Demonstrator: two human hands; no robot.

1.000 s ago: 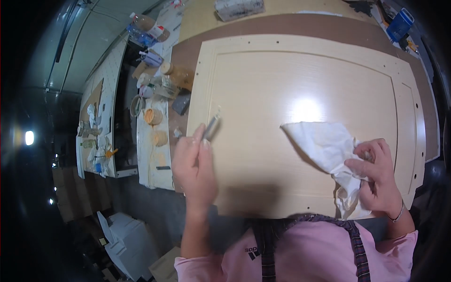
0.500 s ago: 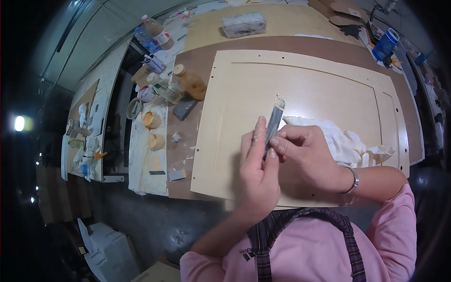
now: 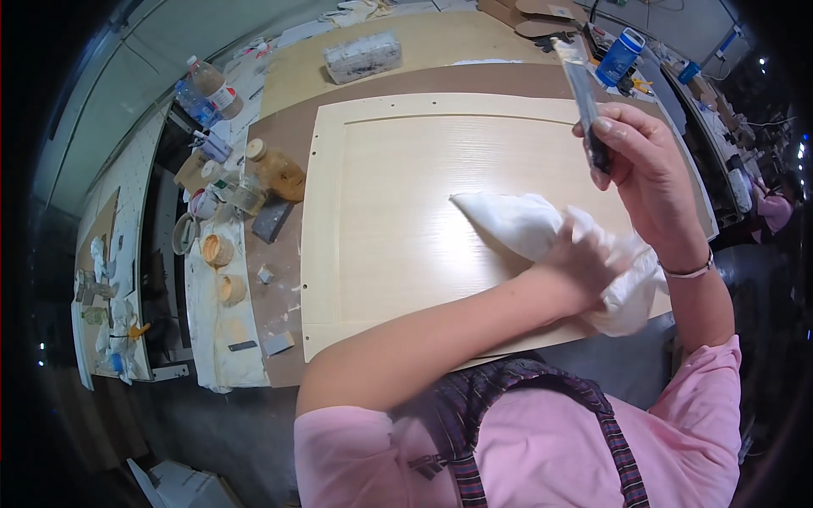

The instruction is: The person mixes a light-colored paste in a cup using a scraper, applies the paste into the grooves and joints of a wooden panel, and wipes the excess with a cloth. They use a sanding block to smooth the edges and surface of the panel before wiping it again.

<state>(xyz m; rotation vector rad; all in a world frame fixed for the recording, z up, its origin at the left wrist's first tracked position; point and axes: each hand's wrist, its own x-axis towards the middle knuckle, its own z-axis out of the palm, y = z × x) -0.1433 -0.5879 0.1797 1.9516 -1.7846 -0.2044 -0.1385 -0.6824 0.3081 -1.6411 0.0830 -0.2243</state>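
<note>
In my raised right hand, a narrow, dark putty knife points up, with pale filler on its tip. The fingers are closed around its lower end. My left arm reaches across to the right, and my left hand, slightly blurred, is closed on a bunched white cloth. That cloth lies on a cream cabinet door panel, which has a recessed frame and small holes along its edge. The right hand is above the panel's right side, apart from the cloth.
Left of the panel stand two open tubs of orange filler, a bottle of amber liquid and a dark block. A small grey pad lies nearer. Behind are a wrapped block and a blue jug.
My left hand has let go of the putty knife and gone right to grip the cloth, lifting part of it. My right hand has raised the putty knife up and right. The view has shifted.
</note>
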